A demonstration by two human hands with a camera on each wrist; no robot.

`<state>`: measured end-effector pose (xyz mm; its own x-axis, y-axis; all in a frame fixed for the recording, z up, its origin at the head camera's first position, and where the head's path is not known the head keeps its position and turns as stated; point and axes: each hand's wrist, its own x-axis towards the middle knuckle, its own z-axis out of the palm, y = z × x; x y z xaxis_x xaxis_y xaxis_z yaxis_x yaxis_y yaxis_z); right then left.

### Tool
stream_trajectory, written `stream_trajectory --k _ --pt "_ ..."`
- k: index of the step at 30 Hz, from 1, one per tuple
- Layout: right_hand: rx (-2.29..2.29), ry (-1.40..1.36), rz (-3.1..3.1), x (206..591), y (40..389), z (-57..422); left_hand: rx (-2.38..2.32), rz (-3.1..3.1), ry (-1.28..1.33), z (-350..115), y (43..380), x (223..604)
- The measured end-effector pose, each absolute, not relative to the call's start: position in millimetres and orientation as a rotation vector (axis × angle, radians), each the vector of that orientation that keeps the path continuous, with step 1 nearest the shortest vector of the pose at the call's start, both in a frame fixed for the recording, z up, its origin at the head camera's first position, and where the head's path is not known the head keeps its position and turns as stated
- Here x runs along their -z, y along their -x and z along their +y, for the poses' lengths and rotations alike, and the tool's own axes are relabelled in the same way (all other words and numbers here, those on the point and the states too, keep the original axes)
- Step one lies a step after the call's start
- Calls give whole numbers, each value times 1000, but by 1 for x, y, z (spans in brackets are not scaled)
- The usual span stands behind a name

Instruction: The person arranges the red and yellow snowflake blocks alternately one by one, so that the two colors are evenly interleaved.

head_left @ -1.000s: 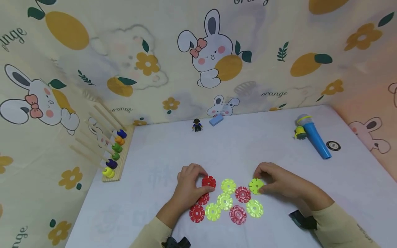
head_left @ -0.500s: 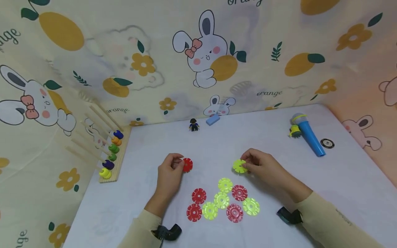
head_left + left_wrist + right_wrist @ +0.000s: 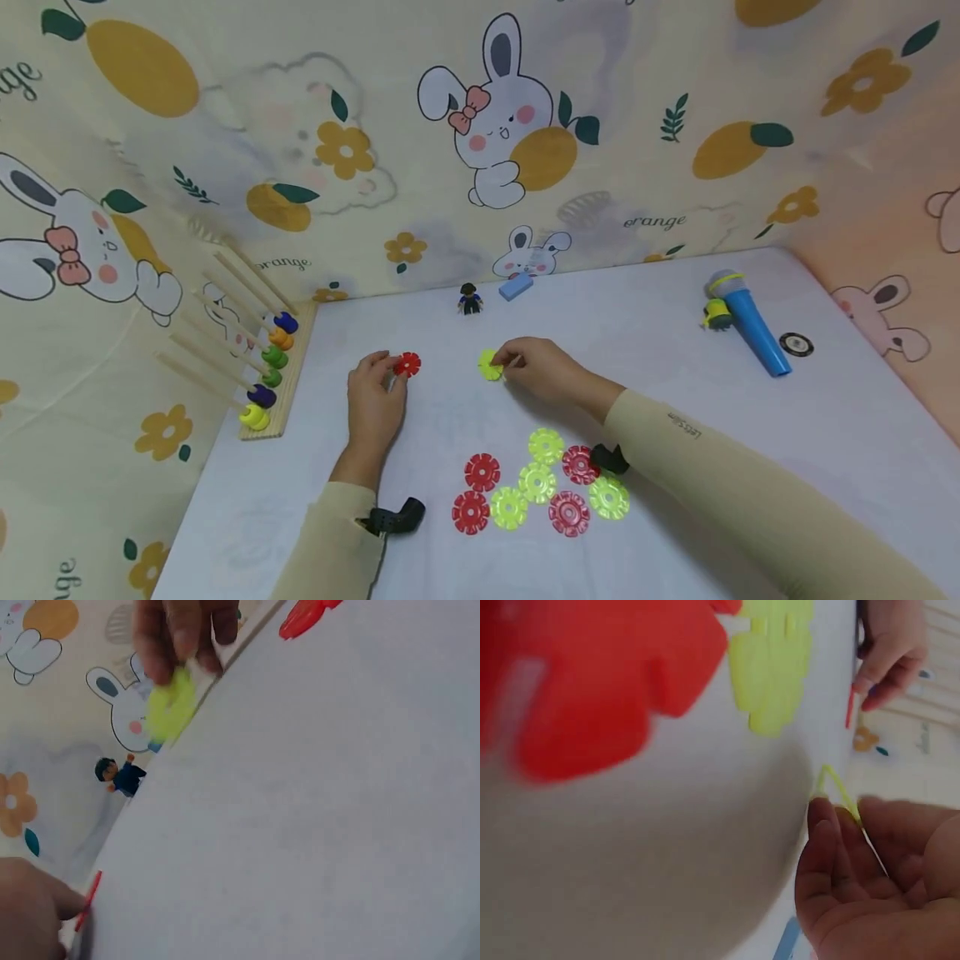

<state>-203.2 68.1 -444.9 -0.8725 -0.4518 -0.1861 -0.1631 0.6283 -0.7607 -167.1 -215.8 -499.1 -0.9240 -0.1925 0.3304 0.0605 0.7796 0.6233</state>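
Observation:
My left hand [image 3: 372,404] pinches a red notched plastic disc [image 3: 410,364] by its left edge, left of the table's middle. To the right, my right hand [image 3: 547,371] pinches a yellow-green notched disc [image 3: 489,367] between thumb and fingers. In the right wrist view the yellow-green piece [image 3: 835,781] shows edge-on as a narrow V at the fingertips. The left wrist view has the red disc [image 3: 90,900] edge-on too, facing the blurred yellow-green disc [image 3: 171,709]. Nearer me lie several flat discs, among them a red one [image 3: 482,472] and a yellow-green one [image 3: 537,482].
At the left stands a wooden peg rack [image 3: 288,392] with coloured beads. Toward the back wall are a small figurine [image 3: 470,300] and a blue block [image 3: 516,287]. A blue toy microphone [image 3: 753,329], a green-yellow toy [image 3: 717,315] and a black round token [image 3: 796,344] lie at the right.
Both hands have lifted a disc from the group and carried it away from me and leftward. The right hand now sits closer to the left one, its forearm over the group's right side.

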Motion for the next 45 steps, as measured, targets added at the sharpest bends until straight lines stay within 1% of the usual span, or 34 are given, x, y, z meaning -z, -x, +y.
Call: stream_trajectory --k 2,6,10,13,27,31,45 --pt "1028 538 2518 445 205 61 836 -2668 -9 -217 163 499" --pt "708 741 2616 443 204 55 625 -2789 129 -214 156 498" --pt "384 888 2625 439 197 54 471 -2866 153 -211 155 500" --pt "295 927 2590 438 195 50 433 -2880 136 -210 156 502" --pt "218 995 2548 445 212 5 404 -2900 139 -209 156 500" --pt "201 1025 2551 445 215 0 422 -2896 153 -210 156 500" --pt "180 993 2565 449 216 -7 441 -2905 141 -211 157 498"
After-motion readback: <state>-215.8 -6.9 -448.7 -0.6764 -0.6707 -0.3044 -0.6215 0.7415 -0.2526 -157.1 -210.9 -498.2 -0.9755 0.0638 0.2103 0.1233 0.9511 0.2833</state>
